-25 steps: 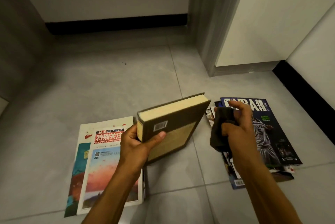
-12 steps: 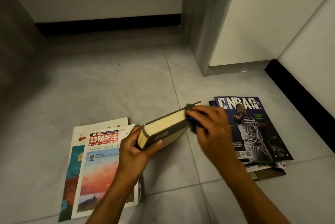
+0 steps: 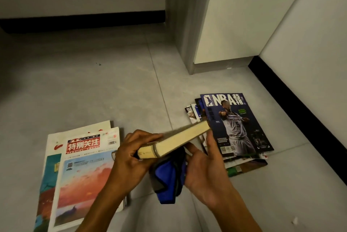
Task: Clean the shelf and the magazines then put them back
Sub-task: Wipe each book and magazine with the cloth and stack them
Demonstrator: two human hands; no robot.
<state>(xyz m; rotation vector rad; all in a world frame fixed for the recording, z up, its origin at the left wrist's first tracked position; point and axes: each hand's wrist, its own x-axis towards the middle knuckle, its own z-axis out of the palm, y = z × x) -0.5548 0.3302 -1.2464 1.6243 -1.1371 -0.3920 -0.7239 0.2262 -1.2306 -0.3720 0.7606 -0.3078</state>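
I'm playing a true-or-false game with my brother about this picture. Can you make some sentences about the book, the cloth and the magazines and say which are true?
1. The left hand holds the book off the floor. True.
2. The right hand holds a red cloth. False: the cloth is blue and dark grey.
3. The cloth is under the book. True.
4. The NBA magazine lies on top of the pile at the person's left. False: it tops the pile at the right.
5. The magazine with the red title block lies on the floor. True.
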